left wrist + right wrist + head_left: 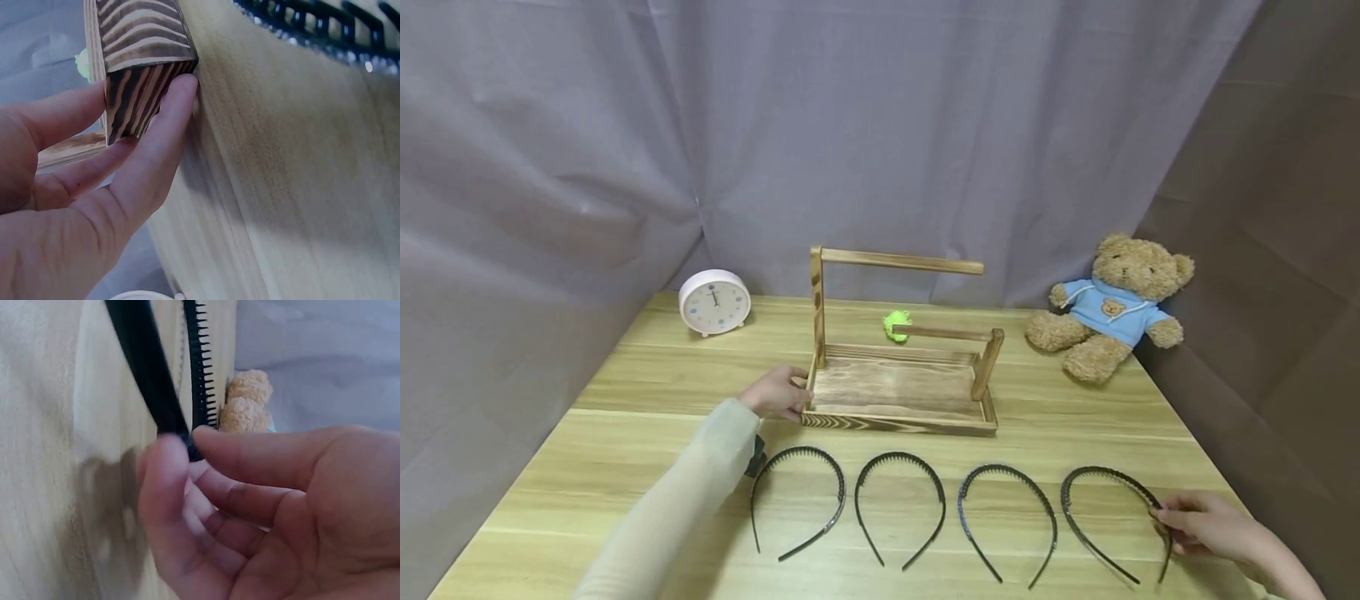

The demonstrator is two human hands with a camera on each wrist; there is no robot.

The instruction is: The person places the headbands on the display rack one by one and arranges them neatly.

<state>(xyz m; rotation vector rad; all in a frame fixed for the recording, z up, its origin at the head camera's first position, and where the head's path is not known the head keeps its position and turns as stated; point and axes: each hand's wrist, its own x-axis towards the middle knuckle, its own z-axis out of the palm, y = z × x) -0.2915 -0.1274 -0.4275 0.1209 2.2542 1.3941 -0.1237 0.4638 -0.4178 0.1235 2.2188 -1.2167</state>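
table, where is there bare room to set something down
Bare patches: between the clock and left sleeve; right of the wooden tray, bordered by the bear and headbands; inside the tray. Crowded: the front row of four headbands, the right hand pinching the rightmost; the tray's left end, gripped by the left hand.

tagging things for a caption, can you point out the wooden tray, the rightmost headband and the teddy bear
wooden tray (898,424), head view, front wall
rightmost headband (148,362), right wrist view, smooth side
teddy bear (1112,310), head view, clothed belly
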